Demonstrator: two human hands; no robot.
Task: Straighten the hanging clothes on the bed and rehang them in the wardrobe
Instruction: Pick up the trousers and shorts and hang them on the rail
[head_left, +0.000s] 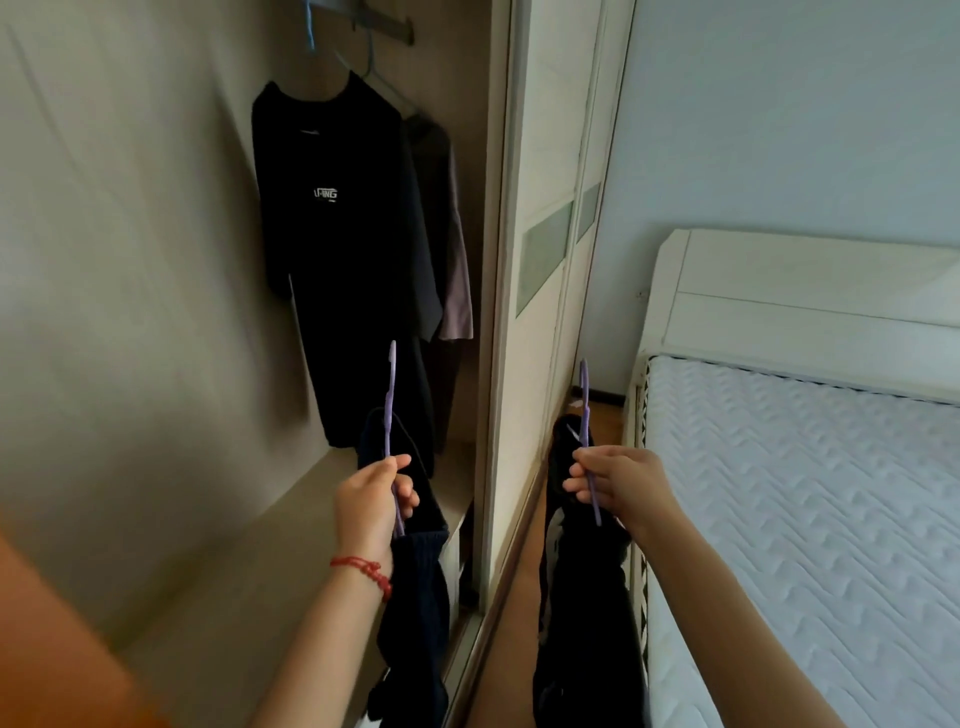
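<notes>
I hold one purple hanger in each hand, both raised in front of the open wardrobe (483, 260). The left hand (371, 501) has its fingers curled and pressed around the left purple hanger (390, 395), just below the hook, and a dark knitted garment (415, 597) hangs from it under my palm. The right hand (615, 486) pinches the right purple hanger (586, 415) the same way, with a black garment (576, 597) falling below the fingers. I judge the clothes soft and light and the thin plastic hangers a little flexible, so the neck under the hook is the good place to grip. The rail (384, 23) is far and high on the left, where a black T-shirt (332, 218) hangs. The bed (805, 493) is at right.
</notes>
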